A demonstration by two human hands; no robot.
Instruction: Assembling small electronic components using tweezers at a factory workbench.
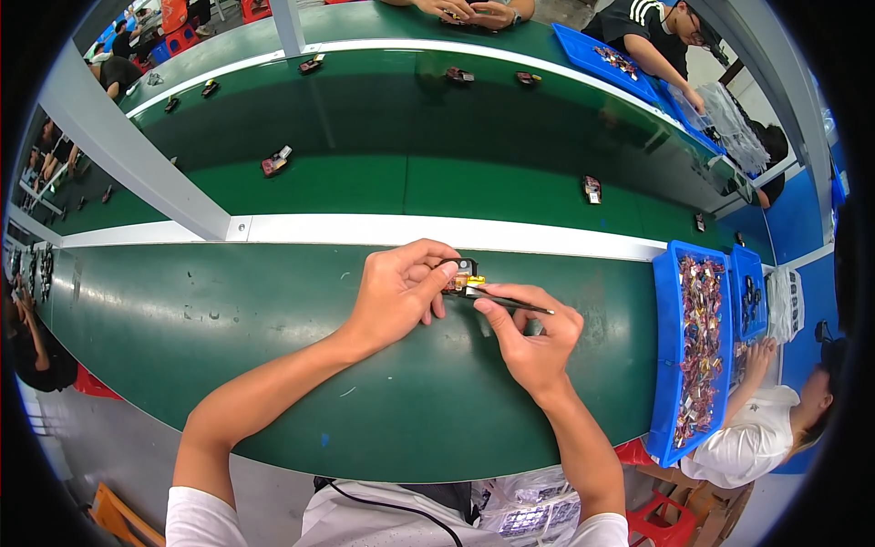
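Over the green counter [273, 301], near its far edge: one small electronic unit [463, 276], black-cased, with a bright yellow part, a reddish-brown section and a pale metallic patch; finer detail too small to read. Left hand [398, 287]: grasping the unit between thumb and fingers. Right hand [538, 342]: pinching a slim dark tool [521, 304], its inner end at the unit's right side (whether it touches, cannot tell). Edges: a white rail [437, 228] along the far side, just beyond the hands; a near edge, curved in this view, crossed by both forearms. Open room: bare surface left of the left hand, between the forearms, and between right hand and tray. Surroundings: one long blue tray [668, 346] at the right end, heaped with small reddish, multicoloured parts, bounding that side; one smaller blue tray [748, 273] beyond it, holding black pieces; past the rail, one green belt [365, 187] with scattered units, among them a red-and-black unit [274, 162]; one thick grey post [137, 137], standing at far left, clear of the hands.
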